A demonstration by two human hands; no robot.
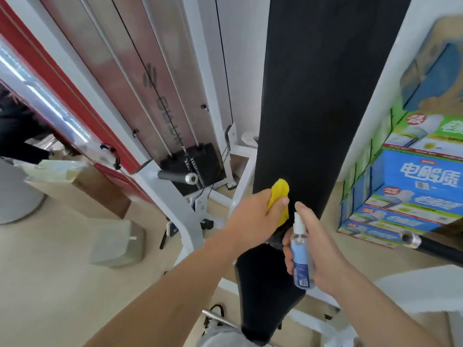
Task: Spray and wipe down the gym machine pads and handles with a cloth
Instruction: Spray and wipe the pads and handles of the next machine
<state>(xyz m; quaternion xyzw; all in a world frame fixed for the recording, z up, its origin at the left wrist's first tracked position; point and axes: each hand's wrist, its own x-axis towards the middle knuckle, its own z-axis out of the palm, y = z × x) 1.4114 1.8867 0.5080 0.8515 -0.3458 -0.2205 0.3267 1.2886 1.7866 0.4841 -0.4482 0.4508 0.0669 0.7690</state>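
Observation:
A long black back pad [323,101] of the gym machine rises up the middle of the view, with the black seat pad [265,291] below it. My left hand [253,216] grips a yellow cloth [278,194] bunched against the lower end of the back pad. My right hand [318,251] holds a small clear spray bottle [302,256] with a blue label upright, its white nozzle beside the cloth and my index finger raised over its top.
The white machine frame [175,196] and black weight stack [198,169] stand to the left, with a grey roller handle [175,177]. Stacked printed cartons [411,191] fill the right. A metal-tipped black bar [426,244] juts in at right. Cardboard boxes [82,186] sit on the floor at left.

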